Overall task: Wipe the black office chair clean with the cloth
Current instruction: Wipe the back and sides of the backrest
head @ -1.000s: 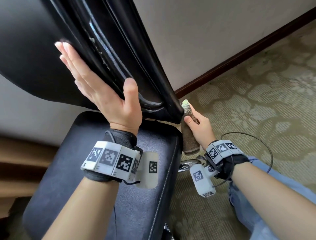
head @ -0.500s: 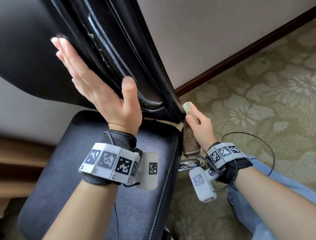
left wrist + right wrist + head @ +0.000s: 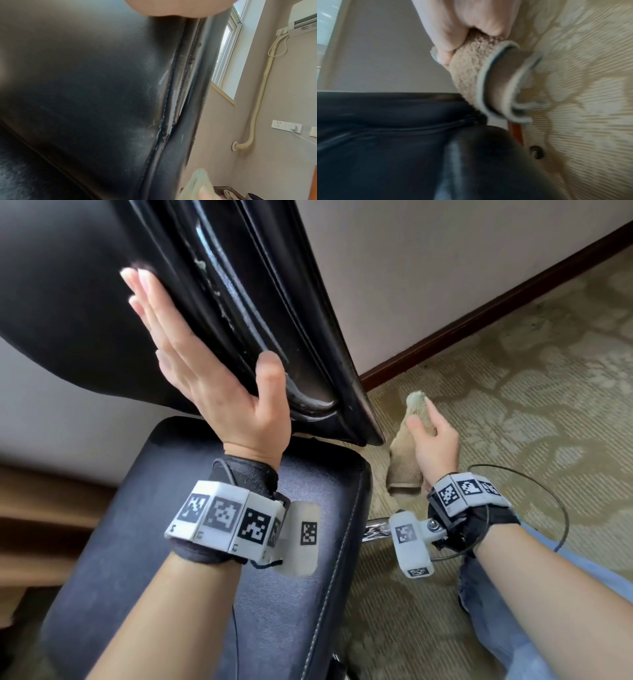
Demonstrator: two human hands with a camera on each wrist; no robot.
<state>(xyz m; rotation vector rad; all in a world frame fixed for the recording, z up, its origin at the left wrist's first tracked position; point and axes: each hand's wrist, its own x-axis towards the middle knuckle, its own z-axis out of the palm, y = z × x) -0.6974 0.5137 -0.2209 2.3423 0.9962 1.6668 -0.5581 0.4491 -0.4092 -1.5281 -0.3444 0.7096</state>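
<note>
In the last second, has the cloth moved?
Yes. The cloth, gripped by the right hand, has come away rightward from the chair back's lower corner, which it touched earlier; carpet now shows between them.

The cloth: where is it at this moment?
In the head view the cloth hangs from the right hand, right of the chair's backrest lower corner, over the carpet.

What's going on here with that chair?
Someone is cleaning a black office chair. The left hand lies flat against the chair's backrest, fingers straight, steadying it. The right hand grips a beige cloth beside the backrest's lower corner, just off the leather and above the patterned carpet. Pale grime shows along the seams at the backrest's edge, so there is wiping left to do.
</note>
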